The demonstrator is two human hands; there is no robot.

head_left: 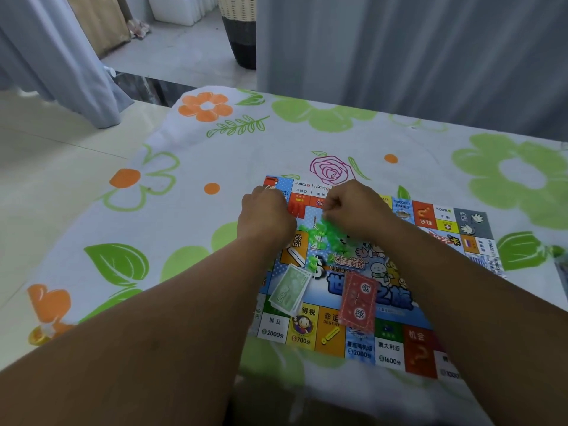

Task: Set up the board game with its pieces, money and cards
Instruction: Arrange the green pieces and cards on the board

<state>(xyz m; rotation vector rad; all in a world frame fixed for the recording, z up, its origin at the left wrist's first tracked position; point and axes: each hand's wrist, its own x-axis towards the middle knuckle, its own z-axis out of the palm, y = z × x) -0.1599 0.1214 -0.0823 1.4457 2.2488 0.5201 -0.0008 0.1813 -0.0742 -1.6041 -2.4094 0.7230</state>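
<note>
Two hands up over the far half of the game board [389,352]. Left hand [266,214] and right hand [354,208] both have their fingers curled, backs toward me; I can't tell what either grips. Green pieces [323,235] are heaped between them, at the right fingertips. Money stack [289,291] and red cards [358,300] sit apart on the board's near half. Board lies flat on the desk [184,216].

The pieces [322,233] and banknotes [289,292] are green, the cards [358,302] red, the tablecloth [215,155] flowered green and orange.
</note>
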